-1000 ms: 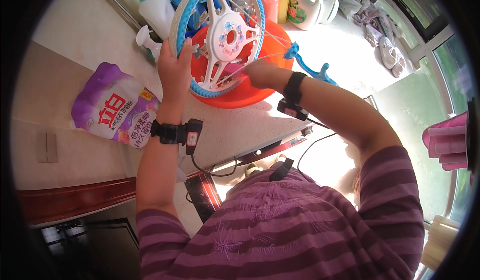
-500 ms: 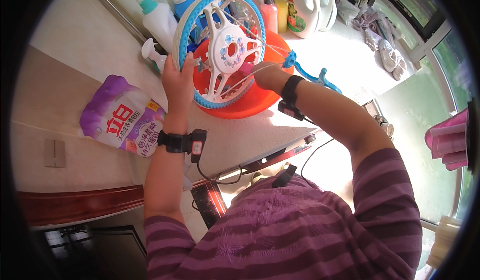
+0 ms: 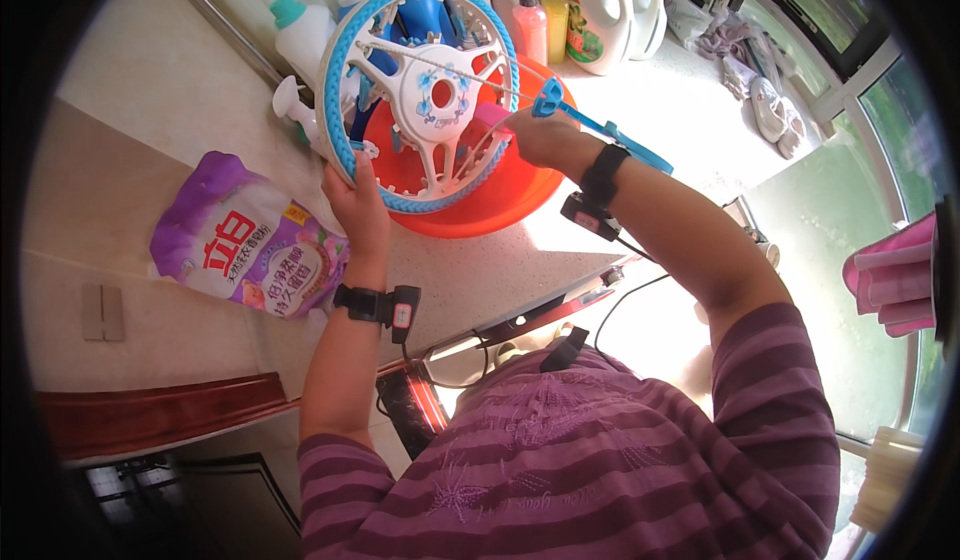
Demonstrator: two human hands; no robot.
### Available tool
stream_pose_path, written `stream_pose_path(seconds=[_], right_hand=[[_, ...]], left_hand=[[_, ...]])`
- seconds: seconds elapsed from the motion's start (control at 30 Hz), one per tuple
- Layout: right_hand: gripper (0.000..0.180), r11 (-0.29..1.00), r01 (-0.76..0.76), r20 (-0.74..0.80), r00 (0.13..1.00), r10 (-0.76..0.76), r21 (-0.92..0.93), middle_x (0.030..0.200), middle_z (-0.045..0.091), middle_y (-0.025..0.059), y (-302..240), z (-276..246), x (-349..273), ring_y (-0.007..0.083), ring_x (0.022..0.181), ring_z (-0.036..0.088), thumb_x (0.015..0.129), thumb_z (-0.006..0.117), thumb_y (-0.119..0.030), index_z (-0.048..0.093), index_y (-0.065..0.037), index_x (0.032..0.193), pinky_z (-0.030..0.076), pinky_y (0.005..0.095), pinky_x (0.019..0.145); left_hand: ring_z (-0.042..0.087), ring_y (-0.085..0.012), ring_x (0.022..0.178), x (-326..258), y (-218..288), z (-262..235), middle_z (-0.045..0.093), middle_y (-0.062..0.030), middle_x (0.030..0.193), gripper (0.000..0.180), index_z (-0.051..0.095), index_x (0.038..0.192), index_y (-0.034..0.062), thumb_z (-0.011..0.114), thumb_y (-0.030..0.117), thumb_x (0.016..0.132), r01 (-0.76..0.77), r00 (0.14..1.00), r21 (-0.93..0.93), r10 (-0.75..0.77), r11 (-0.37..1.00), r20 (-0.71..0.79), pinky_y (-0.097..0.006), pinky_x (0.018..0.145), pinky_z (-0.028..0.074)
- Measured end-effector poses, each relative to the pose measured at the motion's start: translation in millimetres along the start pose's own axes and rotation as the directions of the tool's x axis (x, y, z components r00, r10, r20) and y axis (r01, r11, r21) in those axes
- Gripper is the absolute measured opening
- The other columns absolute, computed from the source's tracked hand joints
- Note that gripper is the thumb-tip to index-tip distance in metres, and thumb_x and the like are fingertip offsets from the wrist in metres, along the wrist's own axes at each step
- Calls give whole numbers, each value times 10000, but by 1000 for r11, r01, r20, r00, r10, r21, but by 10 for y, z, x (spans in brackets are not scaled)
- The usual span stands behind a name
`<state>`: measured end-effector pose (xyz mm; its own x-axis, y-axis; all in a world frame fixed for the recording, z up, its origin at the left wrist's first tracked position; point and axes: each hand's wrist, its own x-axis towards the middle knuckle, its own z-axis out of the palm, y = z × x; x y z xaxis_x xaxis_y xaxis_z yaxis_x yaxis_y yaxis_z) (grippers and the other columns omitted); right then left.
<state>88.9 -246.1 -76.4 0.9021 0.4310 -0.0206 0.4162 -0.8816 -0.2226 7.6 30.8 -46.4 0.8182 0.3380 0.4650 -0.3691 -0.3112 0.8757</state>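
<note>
A round white-and-blue clip hanger is tilted up over an orange-red basin, part of which it hides. My left hand grips the lower left of its rim, thumb on the near face. My right hand reaches in at the right side, fingers closed on a pink piece, perhaps a cloth or sponge, pressed against the hanger's inside; its kind does not show clearly. White cords run from the hanger to a blue hook, which lies over my right wrist area.
Several bottles and jugs, including a pink bottle and a white jug, line the back. A purple-and-white detergent bag lies left. White shoes stand at far right. The counter's near edge is close to my body.
The hanger has shifted left and turned a little. My left hand sits lower on its rim, and the hook has swung left with the cords.
</note>
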Motion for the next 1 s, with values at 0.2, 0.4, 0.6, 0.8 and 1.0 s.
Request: stream_pose_path(seconds=[0.2,0.4,0.6,0.8,1.0], right_hand=[[258,998,41,74,997,-37,-53,1050,681,206,-188,-95,-63,363,943,682,824,577,-49,673,-18,1061,560,427,723],[312,999,36,95,995,-35,-10,1079,674,203,-165,-6,-55,373,976,672,826,553,-41,660,-22,1118,558,437,768],[351,978,14,176,983,-52,209,1081,670,203,-444,26,-171,379,1019,656,828,521,-33,646,-29,1156,546,440,834],[411,978,94,72,994,-82,-184,991,693,157,-300,-90,-84,357,890,678,826,525,-4,651,-121,1200,555,403,730],[255,981,16,273,960,-70,193,999,683,203,-378,93,15,371,909,668,764,562,-9,718,-27,965,549,435,734]], left_hand=[[557,-194,1088,69,213,-92,478,-125,1252,445,473,1261,-22,681,154,909,25,997,-68,-20,997,74,-308,912,490],[596,-165,1047,482,581,39,605,-121,1143,525,472,1308,-11,715,143,869,45,982,-25,-40,999,187,-278,899,499],[628,-220,1017,397,559,119,636,-133,1142,460,493,1297,-20,650,202,926,-12,994,127,-2,992,112,-319,908,488],[631,-238,1041,301,581,141,637,-145,1166,463,493,1312,4,654,201,926,-99,991,178,82,979,102,-334,918,489],[638,-239,1041,256,603,161,643,-148,1164,459,490,1316,3,651,177,923,-133,990,199,120,971,74,-344,914,495]])
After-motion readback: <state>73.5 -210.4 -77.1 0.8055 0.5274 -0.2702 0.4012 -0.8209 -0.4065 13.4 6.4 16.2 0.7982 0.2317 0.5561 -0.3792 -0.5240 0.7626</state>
